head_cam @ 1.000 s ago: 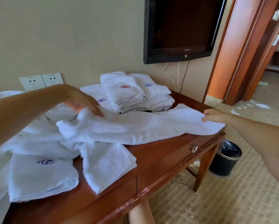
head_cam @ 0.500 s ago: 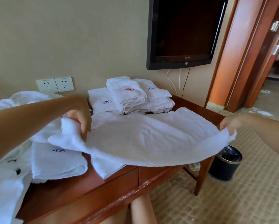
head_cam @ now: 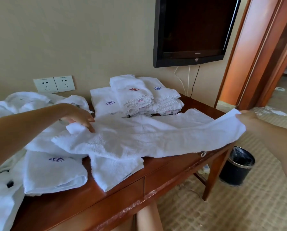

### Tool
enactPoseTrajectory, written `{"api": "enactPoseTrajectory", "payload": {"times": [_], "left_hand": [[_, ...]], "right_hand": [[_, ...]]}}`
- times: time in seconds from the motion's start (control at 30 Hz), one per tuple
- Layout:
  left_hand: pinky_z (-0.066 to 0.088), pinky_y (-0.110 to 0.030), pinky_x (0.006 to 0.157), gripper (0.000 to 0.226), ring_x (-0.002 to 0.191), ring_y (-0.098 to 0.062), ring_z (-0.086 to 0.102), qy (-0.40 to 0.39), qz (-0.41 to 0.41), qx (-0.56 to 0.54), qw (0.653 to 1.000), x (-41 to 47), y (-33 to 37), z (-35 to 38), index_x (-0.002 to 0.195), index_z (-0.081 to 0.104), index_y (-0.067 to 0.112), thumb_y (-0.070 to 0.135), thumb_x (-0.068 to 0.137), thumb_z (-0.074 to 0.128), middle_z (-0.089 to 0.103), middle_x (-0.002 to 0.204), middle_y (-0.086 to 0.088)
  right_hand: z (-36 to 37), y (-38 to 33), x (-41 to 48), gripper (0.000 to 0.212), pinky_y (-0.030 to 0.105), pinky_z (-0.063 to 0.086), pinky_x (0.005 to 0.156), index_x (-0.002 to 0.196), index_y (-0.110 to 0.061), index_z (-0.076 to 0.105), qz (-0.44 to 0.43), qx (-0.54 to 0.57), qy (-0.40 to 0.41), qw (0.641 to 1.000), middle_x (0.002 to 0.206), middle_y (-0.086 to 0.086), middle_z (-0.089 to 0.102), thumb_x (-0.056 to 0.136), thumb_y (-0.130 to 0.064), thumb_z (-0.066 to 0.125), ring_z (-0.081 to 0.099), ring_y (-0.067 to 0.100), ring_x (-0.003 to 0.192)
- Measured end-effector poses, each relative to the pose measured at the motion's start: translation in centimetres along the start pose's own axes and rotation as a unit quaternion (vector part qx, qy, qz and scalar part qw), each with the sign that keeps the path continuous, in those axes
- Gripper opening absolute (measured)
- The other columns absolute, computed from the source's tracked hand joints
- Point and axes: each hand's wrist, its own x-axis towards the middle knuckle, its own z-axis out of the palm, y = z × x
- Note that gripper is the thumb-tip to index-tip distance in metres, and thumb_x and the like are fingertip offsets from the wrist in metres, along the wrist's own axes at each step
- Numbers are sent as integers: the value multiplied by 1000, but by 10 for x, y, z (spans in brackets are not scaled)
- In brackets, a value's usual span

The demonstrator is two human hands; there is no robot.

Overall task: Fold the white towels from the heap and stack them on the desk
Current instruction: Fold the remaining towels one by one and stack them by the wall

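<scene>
Head view, from my remote seat: nearest is a bare knee (head_cam: 147,219) under the front edge of the wooden desk (head_cam: 106,202). On the desk's near left lie a purple-marked towel (head_cam: 56,174), folded, and just beside it a plain folded towel (head_cam: 116,170) whose far part is covered by the spread towel (head_cam: 147,139). That spread towel runs across the middle of the desk from left to right. The left hand (head_cam: 79,116) reaches down onto its left end, fingers fairly straight with the tips on the cloth and a raised corner beneath the palm; I cannot tell whether the thumb pinches it. The right hand (head_cam: 249,119) pinches the right end, holding it lifted past the desk's right edge. Below that edge a dark waste bin (head_cam: 237,165) stands on the carpet. Behind the left arm the unfolded heap (head_cam: 28,100) rests at the desk's far left, and the stack (head_cam: 139,97) of folded towels sits at the back centre, against the wall. On the wall are two wall sockets (head_cam: 54,84) and a dark television (head_cam: 192,30), with a wooden door frame (head_cam: 256,55) at the right.
</scene>
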Motion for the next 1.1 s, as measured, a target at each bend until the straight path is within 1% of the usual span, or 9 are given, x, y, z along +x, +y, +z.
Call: {"api": "enactPoseTrajectory", "payload": {"times": [0.1,0.2,0.27,0.37,0.5,0.67,0.83,0.93,1.1], "left_hand": [[35,-33,111,72,122,-19,50,-43,2,-15,999,9,-8,5,140,47,17,43,78,74,52,134,1],[40,-31,104,66,103,-13,54,-60,11,-68,996,11,-21,-7,109,60,22,58,57,80,61,106,10],[43,-30,101,49,103,-10,59,-59,-1,-74,996,12,-28,-13,110,65,21,48,71,78,67,104,11],[53,-28,88,33,97,-14,68,-102,-14,-40,994,14,-24,-16,111,69,20,30,81,76,73,103,3],[52,-34,95,26,102,-17,67,-186,-34,12,982,17,-12,-11,109,70,21,25,83,74,72,107,1],[55,-27,76,20,96,-13,67,-266,-58,28,962,7,-8,-21,112,67,17,19,92,64,72,100,2],[55,-33,88,37,100,-16,64,-201,-44,22,978,9,1,-16,115,66,19,29,81,76,68,106,4],[53,-18,70,38,99,-13,61,-159,-28,43,986,18,3,-6,113,57,23,32,81,75,63,107,6],[53,-19,71,29,86,-13,66,-125,-22,-29,992,24,6,-10,110,65,16,25,84,74,68,102,-1]], "right_hand": [[16,5,-1,46,42,42,98,140,0,45,-8,-57,35,998,134,24,52,96,-10,53,52,39,121],[15,2,7,37,39,42,89,132,-3,55,-34,-18,73,997,119,16,59,96,-13,49,55,30,113],[12,-2,10,33,35,39,82,123,-3,61,-51,1,86,995,109,14,60,95,-13,49,57,27,105],[16,-8,3,32,41,43,93,123,-1,61,-60,-54,54,995,125,24,58,98,-16,48,56,41,114],[29,1,-4,41,40,36,105,140,-2,47,-81,-164,15,983,145,21,43,100,-12,46,42,40,130],[24,11,11,39,48,35,108,135,5,48,-24,-192,45,980,141,27,45,99,-11,44,43,44,128],[25,15,11,39,52,28,111,135,11,44,-35,-228,34,972,142,32,40,100,-4,41,39,46,131],[32,21,1,38,50,35,107,135,4,50,-59,-226,5,972,139,29,45,100,-8,44,44,46,126],[42,16,-5,37,45,40,100,133,-1,53,-76,-225,-27,971,135,26,51,100,-16,48,48,44,122]]}}
